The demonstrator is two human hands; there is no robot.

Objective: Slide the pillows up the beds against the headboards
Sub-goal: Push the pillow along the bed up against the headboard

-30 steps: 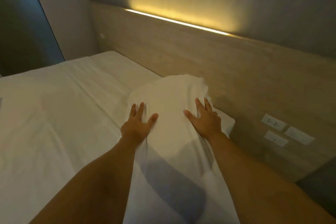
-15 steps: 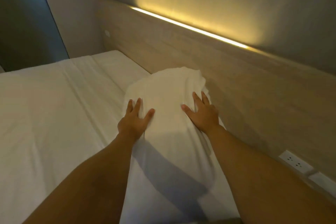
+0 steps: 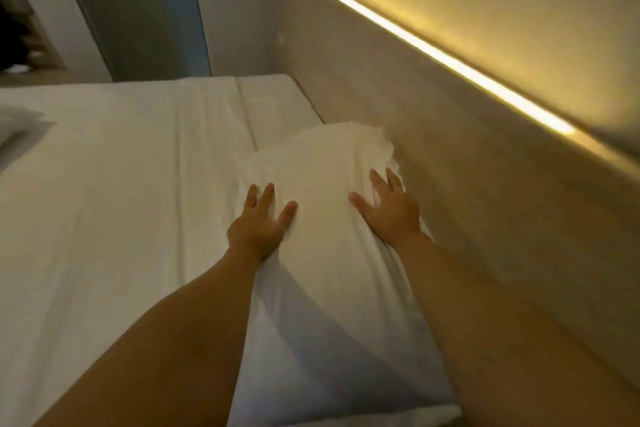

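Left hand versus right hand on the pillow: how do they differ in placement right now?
The left hand presses the pillow's edge on the open-mattress side; the right hand presses the edge nearest the headboard. The right hand reaches slightly farther along the pillow than the left hand. Both lie flat, palms down, fingers spread, gripping nothing.

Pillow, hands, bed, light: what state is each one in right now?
pillow: lying lengthwise along the headboard, pressed under both hands.
left hand: open, fingers spread, flat on the pillow's left side.
right hand: open, flat on the pillow's right side, next to the headboard.
bed sheet: spread over the mattress, with long creases.
light strip: switched on, glowing yellow.
headboard: upright beside the pillow.
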